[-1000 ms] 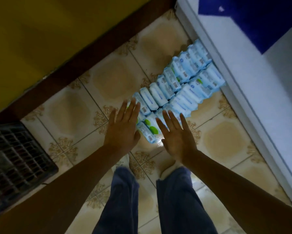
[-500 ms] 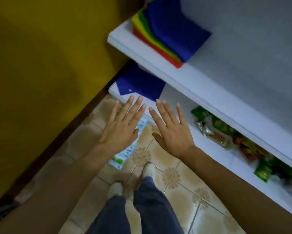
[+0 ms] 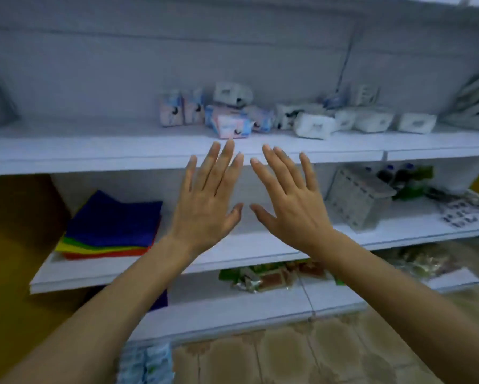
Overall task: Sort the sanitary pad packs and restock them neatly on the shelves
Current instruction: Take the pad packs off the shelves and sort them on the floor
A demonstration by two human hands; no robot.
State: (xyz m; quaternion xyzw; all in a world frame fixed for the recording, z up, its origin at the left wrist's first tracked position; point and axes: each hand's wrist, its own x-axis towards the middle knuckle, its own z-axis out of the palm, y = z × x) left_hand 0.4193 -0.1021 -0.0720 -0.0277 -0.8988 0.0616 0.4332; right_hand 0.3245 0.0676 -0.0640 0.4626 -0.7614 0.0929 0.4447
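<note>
Both hands are hovering flat with fingers straight and spread, gripping nothing. The left hand (image 3: 205,214) and right hand (image 3: 291,214) are side by side, thumbs nearly meeting, and touching no stock.

Judged step: sorting not yet begun; the person is facing the shelves.

Just above the hands, on the upper shelf (image 3: 94,153), pad packs are lying in a jumble. The pink-and-blue packs (image 3: 230,120) are above the left hand, some upright, some tipped. The white packs (image 3: 313,124) are above and right of the right hand. More blue packs (image 3: 147,364) are sitting on the floor under the left forearm.

All look soft and pillow-shaped, in glossy film; the print is too blurred to read.

The next move is probably calling for a reach up and forward, grouping by colour and standing packs upright in rows. The soft wrapping will likely be yielding under a grip.
</note>
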